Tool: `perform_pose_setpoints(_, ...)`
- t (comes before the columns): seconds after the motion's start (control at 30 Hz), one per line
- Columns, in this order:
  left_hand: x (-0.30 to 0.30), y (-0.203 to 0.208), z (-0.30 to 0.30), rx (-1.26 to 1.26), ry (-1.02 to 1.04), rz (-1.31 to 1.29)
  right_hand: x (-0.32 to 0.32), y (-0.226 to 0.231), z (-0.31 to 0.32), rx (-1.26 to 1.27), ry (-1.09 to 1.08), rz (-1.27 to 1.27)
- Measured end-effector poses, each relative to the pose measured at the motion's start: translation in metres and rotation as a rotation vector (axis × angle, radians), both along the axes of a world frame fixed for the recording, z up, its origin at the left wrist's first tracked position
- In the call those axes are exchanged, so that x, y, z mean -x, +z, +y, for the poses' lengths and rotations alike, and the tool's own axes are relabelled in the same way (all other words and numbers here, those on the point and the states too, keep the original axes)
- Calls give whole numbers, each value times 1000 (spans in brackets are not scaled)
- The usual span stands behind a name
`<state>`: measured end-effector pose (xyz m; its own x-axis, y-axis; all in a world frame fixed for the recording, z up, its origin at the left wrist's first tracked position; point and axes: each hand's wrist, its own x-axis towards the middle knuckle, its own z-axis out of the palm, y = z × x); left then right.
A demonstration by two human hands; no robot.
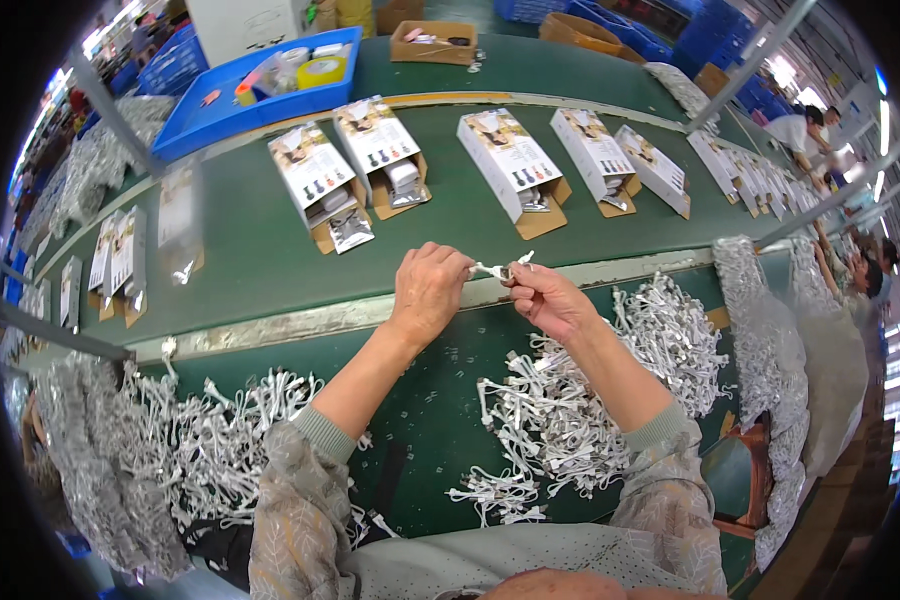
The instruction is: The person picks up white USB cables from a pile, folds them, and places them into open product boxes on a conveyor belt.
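Both my hands meet above the near rail of a green conveyor belt. A short white charging cable (pixel 492 271) stretches between them. My left hand (pixel 430 290) pinches one end with its fingertips. Fingers of my right hand (pixel 551 300) are closed round the other end, and a white connector sticks up past them. Under my right forearm lies a large heap of white cables (pixel 570 430) on the green table. A second cable pile (pixel 210 450) spreads beside my left forearm.
Open white boxes (pixel 510 165) with brown flaps stand along the belt (pixel 240 260), several with silvery packets showing. A blue tray (pixel 260 95) with tape rolls and a cardboard box (pixel 433 42) sit beyond. Bubble wrap (pixel 760 350) hangs at both sides. Grey posts flank the belt; other people work far right.
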<state>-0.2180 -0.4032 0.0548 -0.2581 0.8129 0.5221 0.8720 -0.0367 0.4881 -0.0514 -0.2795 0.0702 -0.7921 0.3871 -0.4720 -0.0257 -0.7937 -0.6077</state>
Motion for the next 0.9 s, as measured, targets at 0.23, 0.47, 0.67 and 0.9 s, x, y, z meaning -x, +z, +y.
perform_pose_setpoints(0.23, 1, -15, -23, 82, 85, -168, -70, 34, 91, -172, -87, -7)
perform_pose_setpoints(0.47, -58, 24, 8, 230, -132, -372, -96, 52, 19, -1164, 549, -544)
perform_pose_setpoints(0.67, -118, -29, 73, 276, -369, -12, -133, -6, 47, -1725, 667, -1128)
perform_pose_setpoints(0.9, -114, -31, 81, 599, -378, -204, -158, 35, 83, -1052, 117, -648)
